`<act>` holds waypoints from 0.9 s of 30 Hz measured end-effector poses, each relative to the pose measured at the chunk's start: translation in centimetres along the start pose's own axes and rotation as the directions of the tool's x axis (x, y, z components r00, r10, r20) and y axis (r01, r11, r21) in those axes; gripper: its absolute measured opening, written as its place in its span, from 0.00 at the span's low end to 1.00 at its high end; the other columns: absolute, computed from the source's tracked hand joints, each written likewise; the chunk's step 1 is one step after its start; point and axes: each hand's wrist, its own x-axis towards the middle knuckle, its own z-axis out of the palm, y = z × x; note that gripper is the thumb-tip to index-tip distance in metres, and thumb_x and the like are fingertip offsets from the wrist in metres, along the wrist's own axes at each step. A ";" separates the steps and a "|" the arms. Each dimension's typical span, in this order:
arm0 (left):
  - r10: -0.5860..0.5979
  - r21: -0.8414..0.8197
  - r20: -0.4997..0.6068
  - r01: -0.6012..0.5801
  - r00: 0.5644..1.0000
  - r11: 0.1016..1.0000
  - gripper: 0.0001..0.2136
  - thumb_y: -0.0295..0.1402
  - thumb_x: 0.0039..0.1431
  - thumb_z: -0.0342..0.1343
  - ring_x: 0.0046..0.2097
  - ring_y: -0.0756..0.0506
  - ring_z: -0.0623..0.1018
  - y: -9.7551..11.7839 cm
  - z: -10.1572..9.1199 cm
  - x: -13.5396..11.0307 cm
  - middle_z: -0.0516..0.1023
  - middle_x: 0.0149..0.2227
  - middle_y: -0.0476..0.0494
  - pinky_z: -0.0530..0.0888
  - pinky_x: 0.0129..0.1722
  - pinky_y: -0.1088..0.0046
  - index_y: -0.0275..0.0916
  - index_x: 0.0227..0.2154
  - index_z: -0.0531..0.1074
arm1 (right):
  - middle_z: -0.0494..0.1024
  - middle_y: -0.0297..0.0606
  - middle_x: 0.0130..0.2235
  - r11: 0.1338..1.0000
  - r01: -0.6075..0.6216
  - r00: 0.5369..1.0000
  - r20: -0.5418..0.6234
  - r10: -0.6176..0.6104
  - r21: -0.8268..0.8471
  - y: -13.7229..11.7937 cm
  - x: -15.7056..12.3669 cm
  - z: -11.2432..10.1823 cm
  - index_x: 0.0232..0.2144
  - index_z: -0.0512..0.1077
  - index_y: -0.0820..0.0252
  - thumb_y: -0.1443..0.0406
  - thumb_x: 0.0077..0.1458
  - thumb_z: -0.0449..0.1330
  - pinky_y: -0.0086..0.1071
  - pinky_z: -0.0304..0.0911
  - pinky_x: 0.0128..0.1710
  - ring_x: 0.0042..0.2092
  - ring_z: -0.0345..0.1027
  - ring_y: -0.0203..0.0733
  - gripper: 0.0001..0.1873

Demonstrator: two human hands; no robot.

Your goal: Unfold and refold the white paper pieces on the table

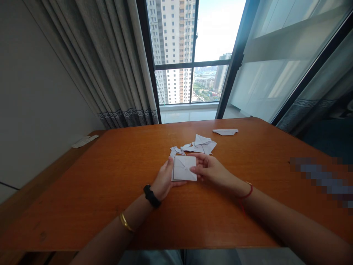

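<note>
White folded paper square (184,168) rests on the wooden counter (110,176), pinched at its side edges by the left hand (164,180) and right hand (210,169), fingers clamped on it. It looks light, thin, easily creased; edges seem the best hold.

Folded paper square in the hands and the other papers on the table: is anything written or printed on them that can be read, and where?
No readable text anywhere.
Folded paper square, held by left hand and right hand: blank white, only creases.
Paper pieces behind it: blank.
Folded paper farther back: blank.
Paper slip on the side ledge: too small to tell.
Table edge at right: a pixelated patch, unreadable.
</note>
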 end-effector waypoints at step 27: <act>0.401 0.784 0.288 -0.455 0.869 0.423 0.05 0.33 0.55 0.55 0.30 0.46 0.68 -0.3 -2.3 1.7 0.72 0.27 0.46 0.61 0.30 0.73 0.39 0.26 0.72 | 0.75 0.37 0.33 0.747 0.148 0.976 -0.028 -0.218 -0.648 2.5 0.5 -0.3 0.34 0.68 0.59 0.61 0.58 0.55 0.31 0.58 0.34 0.34 0.66 0.40 0.07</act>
